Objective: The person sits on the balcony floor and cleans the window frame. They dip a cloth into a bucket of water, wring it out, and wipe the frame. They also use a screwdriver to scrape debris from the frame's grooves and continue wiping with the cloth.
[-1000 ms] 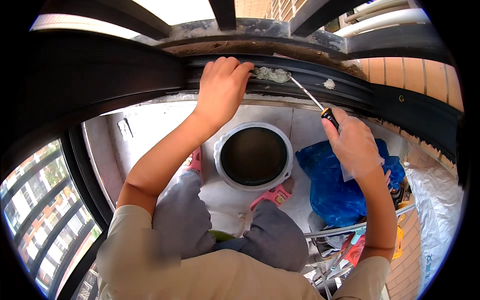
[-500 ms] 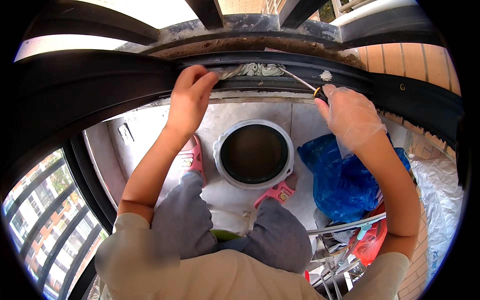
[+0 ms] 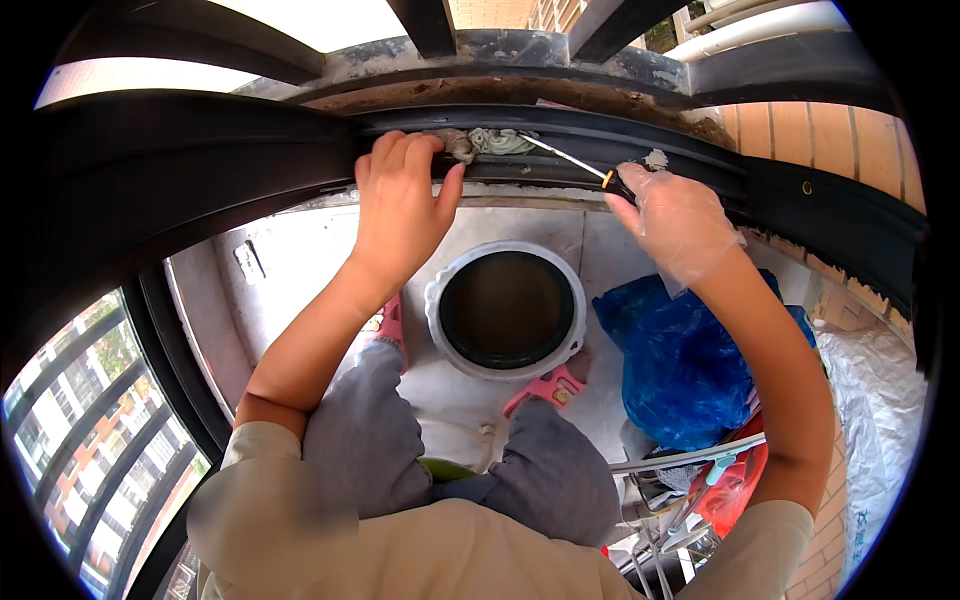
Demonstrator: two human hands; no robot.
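A crumpled grey-green cloth (image 3: 500,141) lies in a black metal window track (image 3: 590,138), between the two grips. The right grip (image 3: 682,222), in a clear plastic glove, is clamped round the black handle of a slim steel screwdriver (image 3: 598,175), its tip at the cloth's right end, presumably because the thin shaft suits the narrow groove. The bare left grip (image 3: 402,195) bends over the track at the other end, thumb apart; whether it pinches cloth I cannot tell. Raised track edges limit sideways movement; bare groove runs left of the right grip's fingers.
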